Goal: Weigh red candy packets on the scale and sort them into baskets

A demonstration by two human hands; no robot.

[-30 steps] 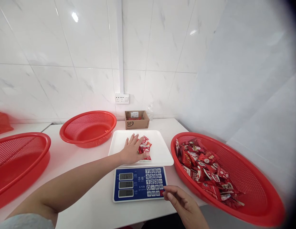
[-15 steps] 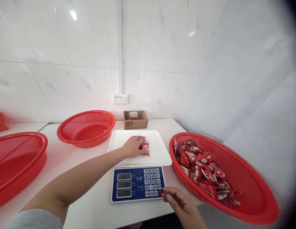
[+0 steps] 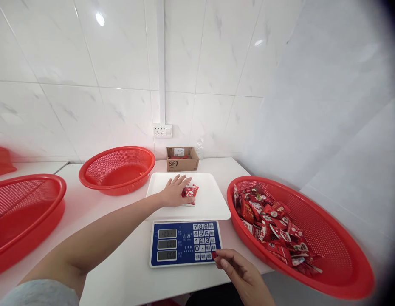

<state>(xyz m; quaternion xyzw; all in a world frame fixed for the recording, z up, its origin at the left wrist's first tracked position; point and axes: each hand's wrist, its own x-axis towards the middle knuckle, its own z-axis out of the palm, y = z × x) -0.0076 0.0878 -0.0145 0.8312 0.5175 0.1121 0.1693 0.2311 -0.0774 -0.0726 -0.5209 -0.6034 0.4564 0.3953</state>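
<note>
My left hand lies palm down on the white weighing tray, fingers spread. Small red snack packets show beside and under its thumb and fingers; the hand covers part of them. In front of the tray, the scale's blue panel has three small displays and a keypad. My right hand is at the panel's lower right corner, by a red key. Its fingers are curled in towards the thumb. Whether anything is between these fingertips is hidden.
A red basket at the right holds many red packets. Two more red baskets stand at the left, one nearer and one farther. Behind the tray are a cardboard box and a clear bottle by the wall.
My left hand has shifted slightly left and its fingers have spread, showing more of the packets beside it. The right hand has stayed nearly in place by the keypad.
</note>
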